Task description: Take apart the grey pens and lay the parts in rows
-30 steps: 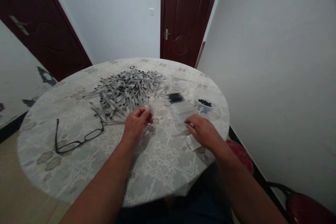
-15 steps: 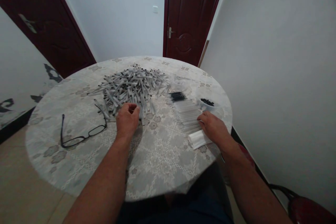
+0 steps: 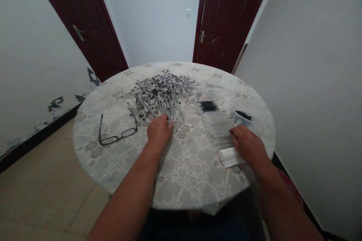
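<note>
My left hand (image 3: pixel 159 130) is at the near edge of a heap of pale pen-like tubes (image 3: pixel 161 94) with dark ends. Its fingers curl among the nearest tubes, and their tips are partly hidden. On the right, my right hand (image 3: pixel 249 141) pinches at the right ends of a row of thin translucent sticks (image 3: pixel 217 124); a small dark bit shows at the fingertips, too small to name. Dark tips (image 3: pixel 208 106) line the far part of that row. A white bundle (image 3: pixel 230 157) lies just below the right hand, partly covered by it.
A small bowl (image 3: pixel 249 119) of little black pieces stands beyond my right hand. Black-framed glasses (image 3: pixel 117 137) rest at the left. Clear plastic (image 3: pixel 210 92) lies behind the row. The round table (image 3: pixel 186 177) has a patterned cloth; walls and two dark red doors stand around.
The view has turned left, so everything sits further right in the picture. My left hand has lowered to the edge of the heap. My right hand stays by the row's right ends.
</note>
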Tool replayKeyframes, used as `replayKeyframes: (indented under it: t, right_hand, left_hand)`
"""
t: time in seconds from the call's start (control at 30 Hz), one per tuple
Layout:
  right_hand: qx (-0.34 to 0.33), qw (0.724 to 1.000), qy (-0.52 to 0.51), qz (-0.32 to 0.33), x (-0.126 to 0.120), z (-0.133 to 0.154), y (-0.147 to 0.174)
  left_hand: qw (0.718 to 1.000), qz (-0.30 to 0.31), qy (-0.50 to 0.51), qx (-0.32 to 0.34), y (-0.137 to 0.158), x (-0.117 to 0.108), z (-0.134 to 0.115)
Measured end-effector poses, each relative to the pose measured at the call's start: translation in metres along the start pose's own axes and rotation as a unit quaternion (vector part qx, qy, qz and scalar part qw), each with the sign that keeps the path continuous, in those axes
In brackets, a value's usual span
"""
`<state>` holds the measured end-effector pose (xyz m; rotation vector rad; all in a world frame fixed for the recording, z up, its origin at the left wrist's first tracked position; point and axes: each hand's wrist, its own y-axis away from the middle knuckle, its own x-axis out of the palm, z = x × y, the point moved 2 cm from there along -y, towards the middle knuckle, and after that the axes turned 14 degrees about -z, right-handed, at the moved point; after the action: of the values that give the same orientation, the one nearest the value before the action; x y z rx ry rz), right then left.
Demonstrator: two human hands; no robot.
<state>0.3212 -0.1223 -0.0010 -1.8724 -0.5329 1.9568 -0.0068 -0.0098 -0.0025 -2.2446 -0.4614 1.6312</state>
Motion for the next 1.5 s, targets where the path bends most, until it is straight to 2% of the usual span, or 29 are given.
replayKeyframes:
  t: [0.13, 0.3, 0.43, 0.57, 0.73, 0.9, 1.0, 1.07, 1.13, 1.23, 1.3, 1.4, 1.47, 1.5]
  right_hand:
    - [-0.036, 0.995, -0.078, -0.05, -0.014, 0.036, -0.014]
    - [-0.085, 0.98, -0.166, -0.066, -0.026, 0.099, -0.047]
    - [-0.099, 0.969, -0.214, -0.079, -0.008, 0.142, -0.068]
    - [-0.094, 0.967, -0.23, -0.054, 0.024, 0.165, -0.067]
    - [-0.12, 0.967, -0.225, -0.008, 0.043, 0.17, -0.049]
    - [-0.103, 0.955, -0.276, -0.03, 0.051, 0.169, -0.043]
    - [-0.078, 0.934, -0.342, -0.06, 0.056, 0.168, -0.046]
    - [-0.038, 0.911, -0.401, -0.085, 0.058, 0.166, -0.049]
    - [0.024, 0.885, -0.454, -0.097, 0.059, 0.162, -0.052]
    - [0.109, 0.85, -0.51, -0.077, 0.061, 0.158, -0.056]
    - [0.14, 0.827, -0.541, -0.065, 0.062, 0.157, -0.058]
    - [0.167, 0.793, -0.584, -0.046, 0.064, 0.157, -0.061]
    - [0.178, 0.789, -0.586, -0.036, 0.065, 0.157, -0.063]
    - [0.184, 0.796, -0.575, -0.04, 0.065, 0.157, -0.063]
  left_hand:
    - [0.998, 0.032, -0.048, 0.028, 0.008, -0.009, -0.01]
    - [0.994, 0.08, -0.073, 0.035, 0.018, -0.013, -0.02]
    - [0.994, 0.086, -0.066, 0.02, 0.021, -0.012, -0.019]
    - [0.994, 0.079, -0.068, 0.012, 0.022, -0.013, -0.017]
    - [0.994, 0.084, -0.06, 0.024, 0.023, -0.016, -0.019]
    - [0.999, 0.033, -0.022, -0.01, 0.022, -0.016, -0.016]
    - [0.997, -0.011, 0.07, -0.023, 0.019, -0.015, -0.018]
    - [0.983, -0.039, 0.175, -0.033, 0.016, -0.015, -0.021]
    - [0.955, -0.053, 0.289, -0.047, 0.015, -0.014, -0.024]
    - [0.904, -0.022, 0.423, -0.067, 0.016, -0.01, -0.029]
    - [0.88, 0.022, 0.468, -0.072, 0.018, -0.005, -0.031]
    - [0.866, 0.064, 0.491, -0.074, 0.02, 0.003, -0.032]
    - [0.867, 0.073, 0.488, -0.076, 0.02, 0.005, -0.031]
    - [0.87, 0.074, 0.482, -0.075, 0.019, 0.005, -0.03]
